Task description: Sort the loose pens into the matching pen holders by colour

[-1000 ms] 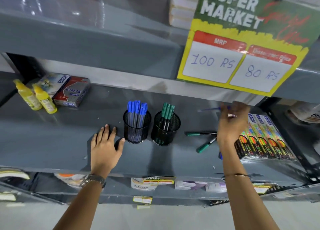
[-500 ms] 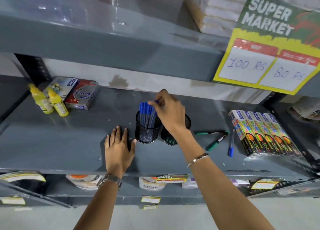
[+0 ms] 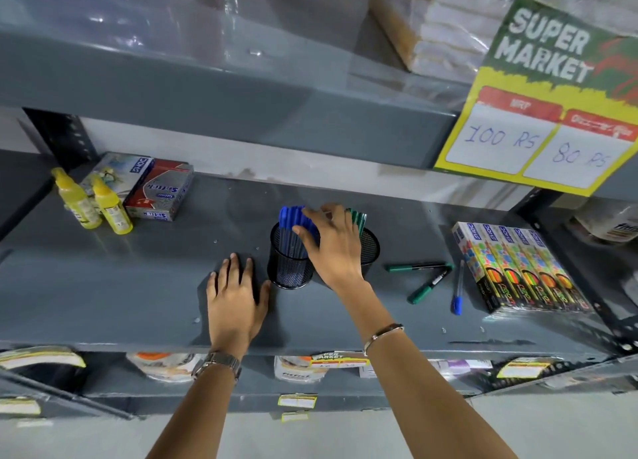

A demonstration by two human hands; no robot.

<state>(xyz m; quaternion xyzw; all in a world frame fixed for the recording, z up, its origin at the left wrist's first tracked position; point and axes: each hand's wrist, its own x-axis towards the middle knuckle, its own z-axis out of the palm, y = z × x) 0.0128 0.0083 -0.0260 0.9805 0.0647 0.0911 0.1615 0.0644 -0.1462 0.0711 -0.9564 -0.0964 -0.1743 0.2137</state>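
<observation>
In the head view, the right hand, which carried a blue pen a second ago, is now resting released over the blue holder, its pen delivered. The left hand is lying flat beside that holder. Right of it, two green markers and one blue pen are waiting on the shelf.

A single head-worn wide-angle camera looked forward and down onto a grey shelf from close above its front edge, both forearms rising from the bottom of the frame. The shelf above filled the upper half, bowed by the lens, and a price sign hung at upper right. No second view shared the scene.
</observation>
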